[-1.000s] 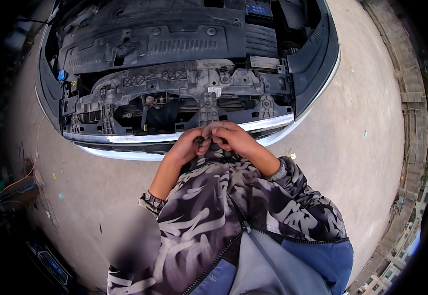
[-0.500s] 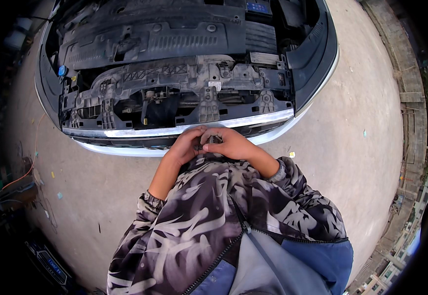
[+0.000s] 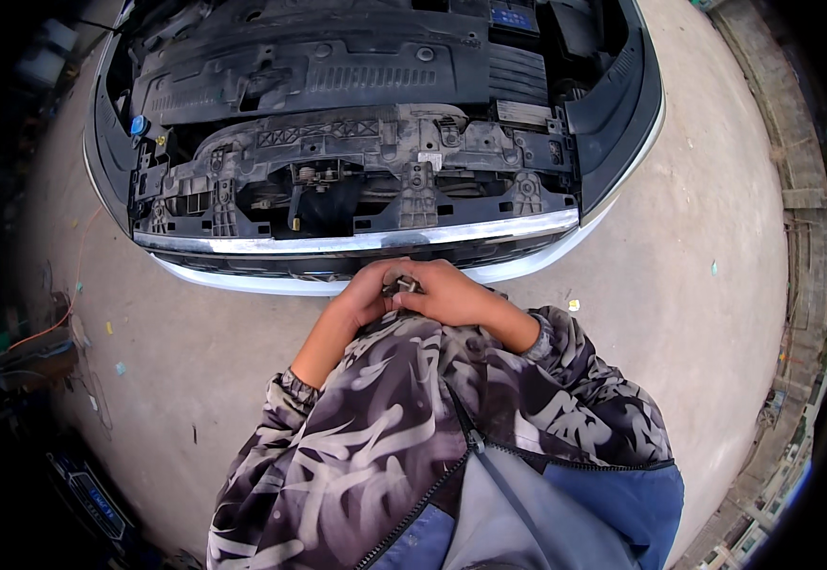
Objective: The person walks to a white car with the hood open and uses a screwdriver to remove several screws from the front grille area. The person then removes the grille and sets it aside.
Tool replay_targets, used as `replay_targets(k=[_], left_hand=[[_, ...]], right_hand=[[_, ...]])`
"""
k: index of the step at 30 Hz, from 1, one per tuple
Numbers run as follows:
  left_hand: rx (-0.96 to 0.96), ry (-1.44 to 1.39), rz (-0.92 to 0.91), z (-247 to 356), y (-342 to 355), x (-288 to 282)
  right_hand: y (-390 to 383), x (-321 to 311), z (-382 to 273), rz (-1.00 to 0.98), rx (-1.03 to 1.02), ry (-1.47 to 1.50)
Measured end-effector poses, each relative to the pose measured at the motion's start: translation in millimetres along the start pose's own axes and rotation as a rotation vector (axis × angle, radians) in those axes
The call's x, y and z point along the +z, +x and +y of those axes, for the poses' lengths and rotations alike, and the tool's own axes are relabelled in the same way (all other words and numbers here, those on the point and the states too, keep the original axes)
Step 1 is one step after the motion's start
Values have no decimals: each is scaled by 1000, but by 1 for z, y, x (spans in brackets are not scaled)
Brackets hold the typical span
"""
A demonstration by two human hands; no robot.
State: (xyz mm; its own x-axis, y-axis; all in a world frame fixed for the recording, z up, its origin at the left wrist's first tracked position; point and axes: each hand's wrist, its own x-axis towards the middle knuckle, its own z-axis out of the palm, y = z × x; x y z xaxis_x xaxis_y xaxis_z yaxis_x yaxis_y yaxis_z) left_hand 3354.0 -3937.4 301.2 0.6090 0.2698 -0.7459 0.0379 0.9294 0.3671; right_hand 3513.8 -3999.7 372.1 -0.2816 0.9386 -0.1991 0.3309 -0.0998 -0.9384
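Observation:
In front of my waist, close to the car's front edge, my left hand (image 3: pixel 364 293) and my right hand (image 3: pixel 451 294) meet with curled fingers. A small greyish, metal-looking piece (image 3: pixel 408 285) shows in the gap between them, by my right thumb. My right fingers close on this piece. The left fingertips are partly hidden, so what they pinch cannot be made out. Just beyond my hands is the car's white front bumper (image 3: pixel 271 285) with a bright strip (image 3: pixel 356 242) above it. The dusty black engine cover (image 3: pixel 366 76) lies exposed farther back.
Dusty front framework (image 3: pixel 419 195) with brackets and gaps spans the car's nose. A blue cap (image 3: pixel 139 124) sits at its left. Pale concrete floor (image 3: pixel 698 313) surrounds the car, with scraps of litter (image 3: pixel 574 305). An orange cable (image 3: pixel 47 330) runs at the left; a kerb (image 3: pixel 806 199) borders the right.
Both hands have drawn slightly nearer my body and closer together, and the small piece between them shows more plainly. The car has shifted a little to the right in the view.

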Motion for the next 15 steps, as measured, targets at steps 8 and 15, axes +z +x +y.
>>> replay_targets(k=[8,15], left_hand=[[13,6,-219,1,-4,-5],[6,52,-161,6,-10,5]], right_hand=[[-4,-5,16,98,191,644],[-4,-11,9,79,258,312]])
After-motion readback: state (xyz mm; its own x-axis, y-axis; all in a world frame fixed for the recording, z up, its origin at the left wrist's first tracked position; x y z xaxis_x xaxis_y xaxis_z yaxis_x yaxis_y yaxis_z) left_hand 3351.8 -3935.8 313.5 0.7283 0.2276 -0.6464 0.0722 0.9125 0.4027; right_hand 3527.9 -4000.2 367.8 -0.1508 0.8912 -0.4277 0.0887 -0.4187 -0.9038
